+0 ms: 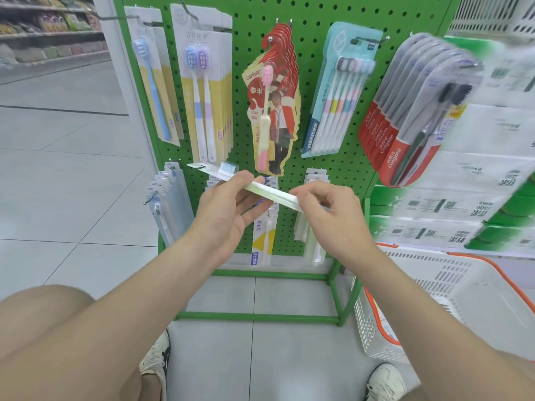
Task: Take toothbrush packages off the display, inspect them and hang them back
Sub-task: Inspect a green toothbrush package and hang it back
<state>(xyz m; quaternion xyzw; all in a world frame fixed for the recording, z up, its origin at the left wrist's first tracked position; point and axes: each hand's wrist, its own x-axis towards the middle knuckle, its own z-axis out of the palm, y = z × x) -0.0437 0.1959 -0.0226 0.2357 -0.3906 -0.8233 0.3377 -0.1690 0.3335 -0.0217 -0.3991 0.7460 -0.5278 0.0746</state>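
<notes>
The green pegboard display [315, 15] stands before me. One toothbrush package [275, 195] is off its hook, lying flat between my hands. It is probably light, thin and bendy, so best held by its edges. My left hand [225, 209] curls round its middle; my right hand [333, 212] pinches the far end.

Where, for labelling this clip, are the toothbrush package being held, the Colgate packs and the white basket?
toothbrush package [275, 193]: head view, edge of the card at mid-length.
Colgate packs [401, 156]: head view, red bottom of the front pack.
white basket [363, 328]: head view, perforated left wall.
</notes>
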